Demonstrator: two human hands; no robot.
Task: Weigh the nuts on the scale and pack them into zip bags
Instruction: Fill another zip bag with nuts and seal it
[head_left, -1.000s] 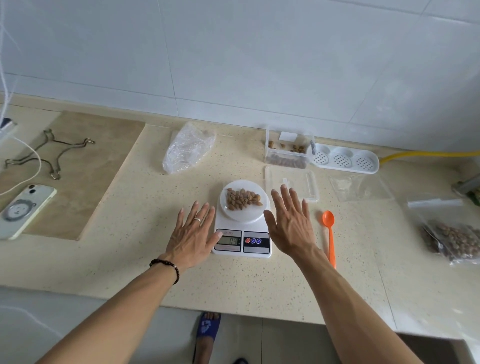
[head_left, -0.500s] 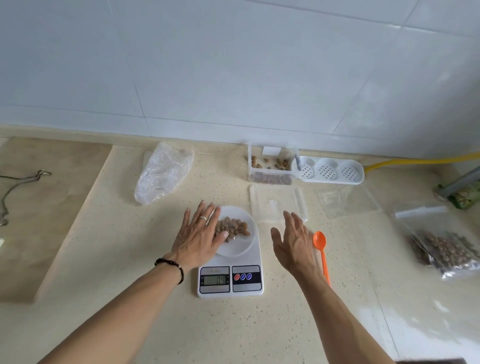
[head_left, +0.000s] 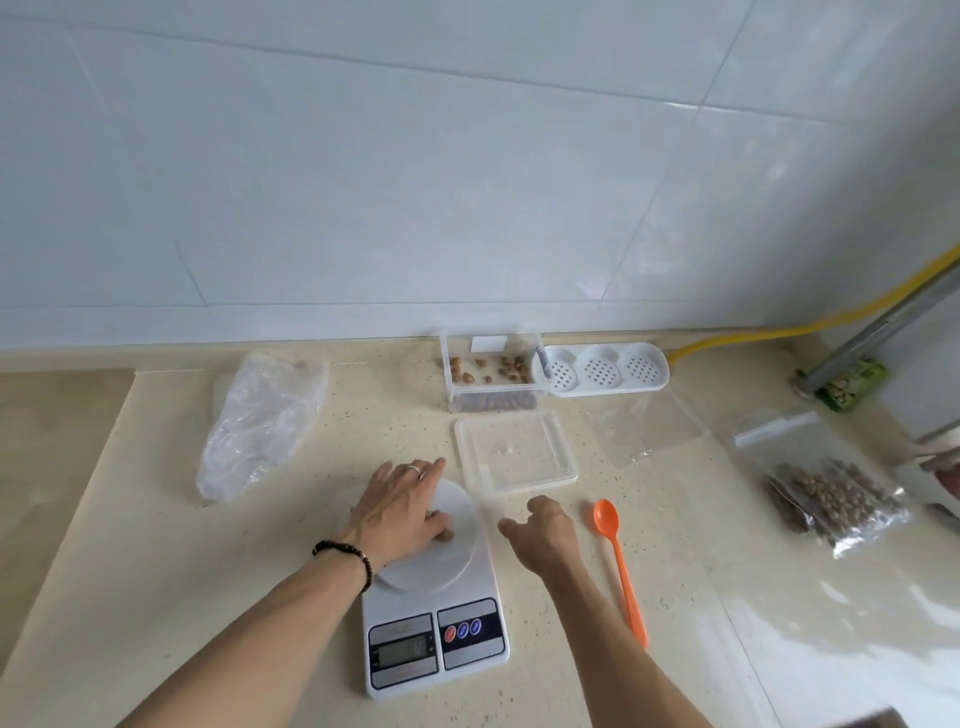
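On the scale's round pan (head_left: 457, 525), the left hand (head_left: 400, 506) lay palm down, fingers (head_left: 434, 519) curled in over the spot where the weighed nuts sat. The nuts themselves were hidden under the palm, so I couldn't tell if they were pinched or just covered. The right hand (head_left: 545, 527) hovered just beside the pan's right edge, fingers loosely curled, holding nothing, apparently not touching the scale (head_left: 436, 639).

Risks, as I judged them:
- Scooping by hand off a flat pan with no rim: nuts could roll off onto the tabletop (head_left: 156, 597), so the bagged amount wouldn't match the weighed amount.
- Palm load on the pan would throw the reading off; anything read then would be useless.
- The empty zip bag (head_left: 644, 431) lay flat and well apart, past the clear lid (head_left: 514, 452). Carrying a handful that far one-handed invited drops, and the bag mouth looked unopened.
- The orange spoon (head_left: 618, 561) lay near the right hand, easy to knock.

Further out: a filled bag of nuts (head_left: 826, 499) at right, a clear box (head_left: 491, 376) with nuts by the wall.

Writing: scale display (head_left: 402, 649) digits were too blurred to read. No brand was legible. The green packet (head_left: 852, 382) at far right had print I couldn't make out.
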